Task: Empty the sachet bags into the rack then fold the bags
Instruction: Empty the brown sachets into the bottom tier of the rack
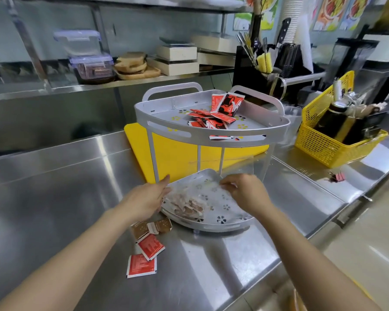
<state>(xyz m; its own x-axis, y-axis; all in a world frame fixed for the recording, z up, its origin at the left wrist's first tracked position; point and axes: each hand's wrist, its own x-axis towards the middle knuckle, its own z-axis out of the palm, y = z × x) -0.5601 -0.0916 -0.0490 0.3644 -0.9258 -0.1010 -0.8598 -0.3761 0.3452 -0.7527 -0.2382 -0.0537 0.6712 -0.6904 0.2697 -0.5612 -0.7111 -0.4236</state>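
A grey two-tier corner rack (211, 140) stands on the steel counter. Its top shelf holds several red sachets (213, 115). Over the lower shelf (229, 217) lies a clear plastic bag (236, 173) with brown sachets (189, 207) showing through it. My left hand (146, 198) rests at the shelf's left edge, fingers on the bag. My right hand (245, 189) pinches the bag's upper part above the shelf. On the counter in front of the rack lie two red sachets (146, 254) and brown sachets (153, 227).
A yellow cutting board (173, 158) lies under and behind the rack. A yellow basket (330, 142) with bottles stands to the right, a pink clip (336, 176) in front of it. A shelf behind holds containers, bread and boxes. The counter's front edge runs diagonally at the right.
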